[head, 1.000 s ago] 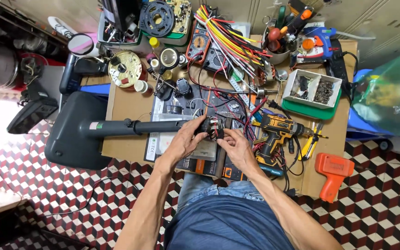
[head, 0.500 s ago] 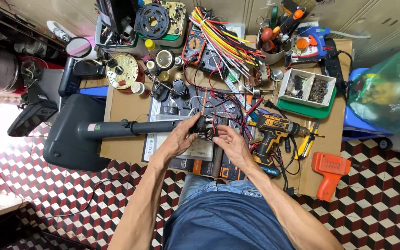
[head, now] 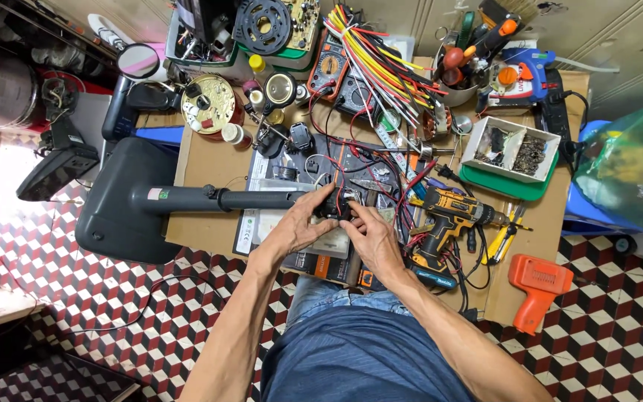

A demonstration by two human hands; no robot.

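A dark grey fan stand lies on its side across the table: its wide base [head: 124,205] hangs off the left edge and its pole [head: 240,199] runs right. My left hand [head: 303,227] grips the black top end [head: 334,205] of the pole. From the right, my right hand [head: 370,237] holds the same black part, fingers on it. Red and black wires trail from that part across the table.
A wooden table [head: 202,160] is crowded with a yellow cordless drill [head: 448,216], a multimeter [head: 329,71], a bundle of coloured wires [head: 377,59], a white parts tray [head: 511,149], a glue gun [head: 526,74] and a round tin [head: 208,104]. An orange tool [head: 537,286] hangs off the right corner. Checked tile floor below.
Both hands stay on the black top end of the pole, shifting their grip slightly. The view has drifted a little; the stand has not moved.
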